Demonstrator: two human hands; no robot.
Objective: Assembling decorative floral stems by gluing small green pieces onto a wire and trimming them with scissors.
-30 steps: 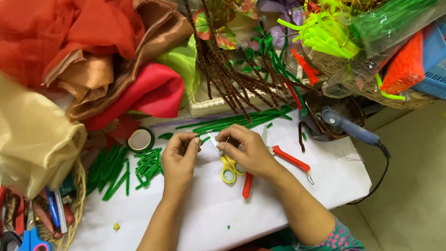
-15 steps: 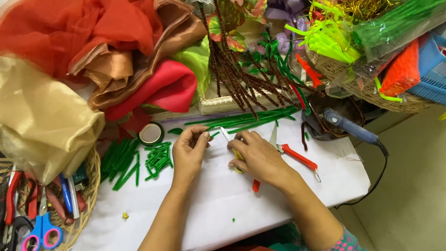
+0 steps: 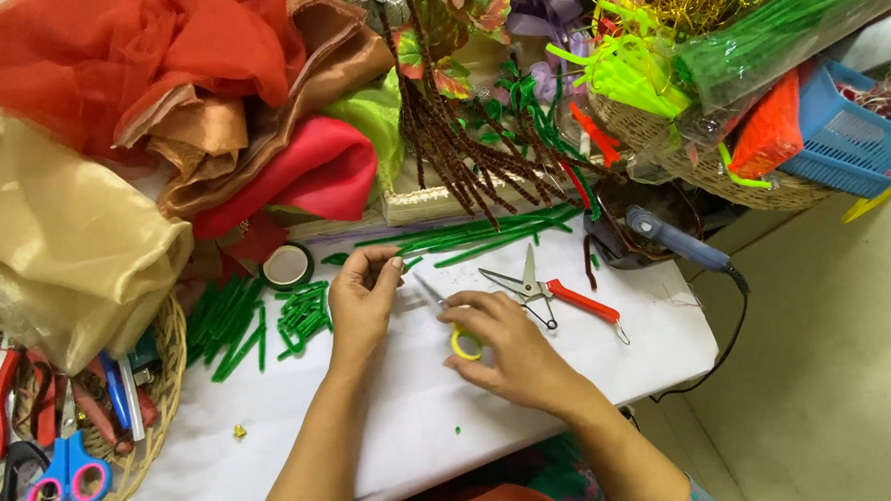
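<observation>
My left hand (image 3: 361, 302) rests on the white table (image 3: 428, 420) with thumb and forefinger pinched on a short green stick piece (image 3: 411, 263). My right hand (image 3: 511, 352) lies just to its right, fingers curled over the yellow handle of a small pair of scissors (image 3: 461, 341). The scissors' metal blades point up-left toward my left fingertips. Cut green stick pieces (image 3: 303, 312) lie in a heap left of my left hand.
Red-handled snips (image 3: 554, 288) lie open beyond my right hand, with a blue glue gun (image 3: 671, 238) behind. Long green sticks (image 3: 486, 237), a tape roll (image 3: 288, 266), piled fabrics (image 3: 162, 88) and baskets (image 3: 729, 173) crowd the back. A tool basket (image 3: 164, 379) sits at left.
My right hand has left the green piece and dropped onto the yellow-handled scissors. My left hand stays pinched near the same spot.
</observation>
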